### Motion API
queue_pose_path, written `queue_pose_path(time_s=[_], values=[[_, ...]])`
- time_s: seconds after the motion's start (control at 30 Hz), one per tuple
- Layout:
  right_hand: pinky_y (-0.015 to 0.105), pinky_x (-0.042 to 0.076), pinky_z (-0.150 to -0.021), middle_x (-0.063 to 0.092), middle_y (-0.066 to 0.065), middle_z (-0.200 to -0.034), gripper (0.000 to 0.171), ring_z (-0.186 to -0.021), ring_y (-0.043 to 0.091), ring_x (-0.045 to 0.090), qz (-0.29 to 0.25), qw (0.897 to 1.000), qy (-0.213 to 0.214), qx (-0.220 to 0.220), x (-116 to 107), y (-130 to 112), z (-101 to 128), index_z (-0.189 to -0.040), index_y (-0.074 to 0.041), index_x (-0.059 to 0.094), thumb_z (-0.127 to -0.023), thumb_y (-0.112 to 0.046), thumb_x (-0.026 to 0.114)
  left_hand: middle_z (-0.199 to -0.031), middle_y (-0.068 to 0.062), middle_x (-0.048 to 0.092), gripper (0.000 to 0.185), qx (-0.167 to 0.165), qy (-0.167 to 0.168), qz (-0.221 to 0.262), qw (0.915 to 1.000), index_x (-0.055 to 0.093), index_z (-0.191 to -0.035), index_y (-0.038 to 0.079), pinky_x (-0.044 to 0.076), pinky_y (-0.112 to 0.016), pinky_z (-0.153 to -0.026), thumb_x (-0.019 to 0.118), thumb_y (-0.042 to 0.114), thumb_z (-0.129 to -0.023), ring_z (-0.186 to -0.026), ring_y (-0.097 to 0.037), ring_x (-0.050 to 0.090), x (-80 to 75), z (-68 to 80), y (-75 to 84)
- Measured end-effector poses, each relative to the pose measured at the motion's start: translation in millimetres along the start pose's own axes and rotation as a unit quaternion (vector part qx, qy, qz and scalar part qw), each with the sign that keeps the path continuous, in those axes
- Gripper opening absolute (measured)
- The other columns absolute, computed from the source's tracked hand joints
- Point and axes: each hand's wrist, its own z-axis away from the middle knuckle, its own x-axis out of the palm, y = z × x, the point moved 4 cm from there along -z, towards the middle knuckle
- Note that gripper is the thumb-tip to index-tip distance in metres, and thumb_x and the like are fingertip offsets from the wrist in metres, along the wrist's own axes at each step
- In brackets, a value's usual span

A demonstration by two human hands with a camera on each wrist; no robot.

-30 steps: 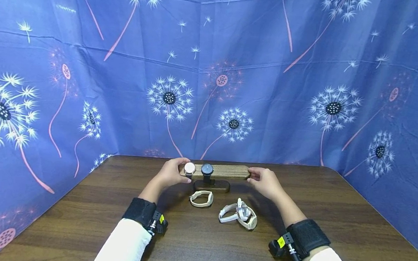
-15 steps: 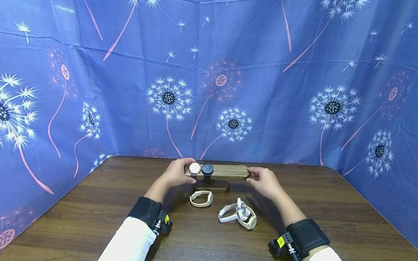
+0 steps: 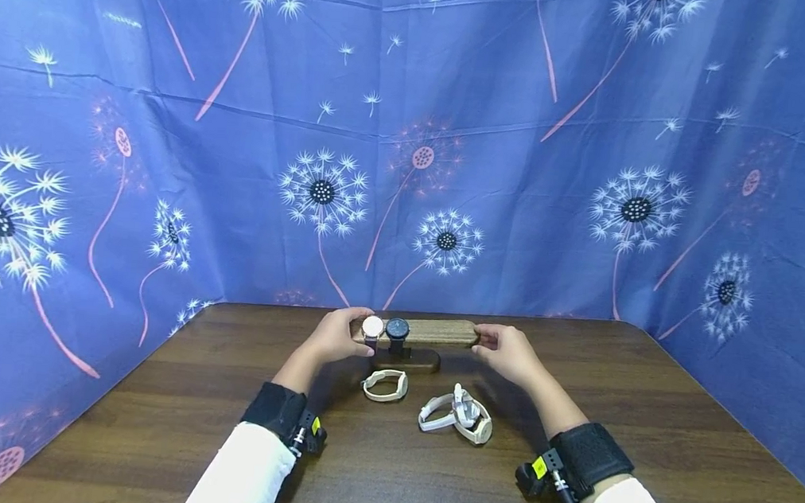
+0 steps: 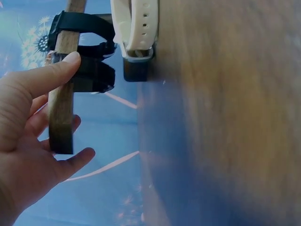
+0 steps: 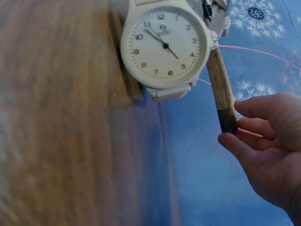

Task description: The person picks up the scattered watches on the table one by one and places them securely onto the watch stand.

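Note:
A watch stand has a light wooden bar (image 3: 444,332) on a dark oval base (image 3: 422,360). Two wristwatches with dark straps hang on its left half: a white-dial watch (image 3: 372,327) and, beside it, a black-dial watch (image 3: 397,328). My left hand (image 3: 333,336) holds the white-dial watch at the bar's left end. In the left wrist view the thumb presses at its dark strap (image 4: 96,75), the other fingers being partly hidden behind the bar. My right hand (image 3: 511,355) grips the bar's right end between thumb and fingers; its tip (image 5: 228,121) shows in the right wrist view.
In front of the base lies a cream watch (image 3: 385,386) on its side. Right of it, a white watch (image 3: 440,412) and a cream watch (image 3: 480,431) overlap on the brown wooden table (image 3: 382,481). A blue dandelion-print curtain (image 3: 521,214) hangs behind the table.
My left hand has slid the white-dial watch a little to the right along the bar, close to the black-dial watch. The right hand stays at the bar's right end.

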Motion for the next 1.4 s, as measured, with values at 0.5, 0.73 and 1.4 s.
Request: queue_pose_path(time_s=[0.5, 0.73, 1.4], values=[[0.047, 0.054, -0.086, 0.066, 0.026, -0.111, 0.037, -0.101, 0.036, 0.066, 0.016, 0.996, -0.087, -0.029, -29.3, -29.6, 13.6, -0.118, 0.014, 0.060, -0.092, -0.011, 0.066, -0.100, -0.016, 0.071, 0.038, 0.062, -0.042, 0.014, 0.9971, 0.067, -0.112, -0.004, 0.055, -0.040, -0.082, 0.080, 0.011, -0.080, -0.091, -0.028, 0.068, -38.9, 39.1, 27.6], [0.039, 0.055, -0.082, 0.072, 0.009, -0.100, 0.038, -0.092, 0.021, 0.068, 0.070, 0.968, -0.225, -0.086, -26.1, -57.8, 23.9, -0.109, 0.005, 0.068, -0.092, -0.029, 0.068, -0.095, -0.005, 0.072, 0.029, 0.088, -0.199, -0.022, 0.9758, 0.070, -0.108, 0.001, 0.055, -0.030, -0.079, 0.074, 0.021, -0.086, -0.088, -0.016, 0.069, -41.0, 49.9, 44.1], [0.026, 0.048, -0.063, 0.060, -0.006, -0.074, 0.013, -0.069, 0.006, 0.053, 0.149, 0.949, -0.265, -0.084, 14.7, -75.3, 33.6, -0.081, -0.008, 0.066, -0.073, -0.010, 0.076, -0.100, -0.003, 0.073, 0.038, 0.026, -0.295, -0.083, 0.9514, 0.068, -0.116, 0.005, 0.052, -0.036, -0.088, 0.072, 0.031, -0.088, -0.095, -0.017, 0.067, -43.5, 68.0, 55.6]])
